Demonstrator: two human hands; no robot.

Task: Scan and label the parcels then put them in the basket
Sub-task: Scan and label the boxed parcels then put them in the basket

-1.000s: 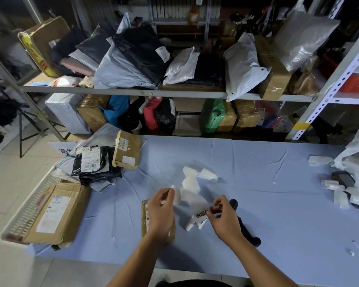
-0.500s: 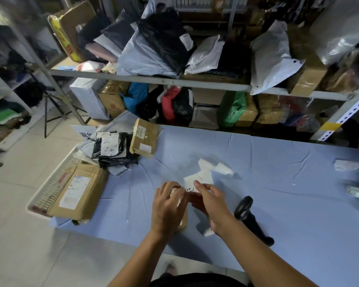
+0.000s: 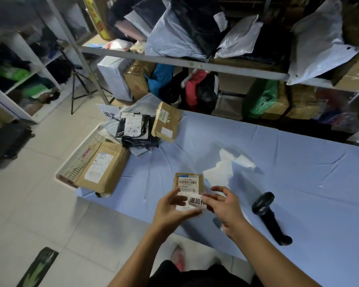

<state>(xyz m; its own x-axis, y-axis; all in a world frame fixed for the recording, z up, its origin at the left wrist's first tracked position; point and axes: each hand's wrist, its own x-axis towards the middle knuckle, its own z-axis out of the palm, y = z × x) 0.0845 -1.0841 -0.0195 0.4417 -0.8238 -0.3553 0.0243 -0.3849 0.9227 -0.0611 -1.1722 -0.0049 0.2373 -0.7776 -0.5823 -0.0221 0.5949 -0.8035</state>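
A small brown parcel (image 3: 188, 181) with a barcode sheet lies on the blue table near the front edge. A white label (image 3: 196, 201) with black characters sits over its near end. My right hand (image 3: 224, 206) pinches the label's right end. My left hand (image 3: 170, 208) is at the parcel's near left corner, fingers straight, thumb under the label's lower edge. The white basket (image 3: 79, 160) stands off the table's left end and holds a large brown box (image 3: 104, 166). A black handheld scanner (image 3: 269, 216) lies to the right of my hands.
Black bagged parcels (image 3: 133, 129) and a tilted brown box (image 3: 166, 121) pile at the table's (image 3: 298, 162) back left corner. White backing papers (image 3: 226, 164) lie behind the small parcel. Shelves packed with bags and boxes run behind the table. Tiled floor is on the left.
Both hands brought the peeled label from the right onto the small parcel. The label now lies flatter on its near end. The camera swung left and down.
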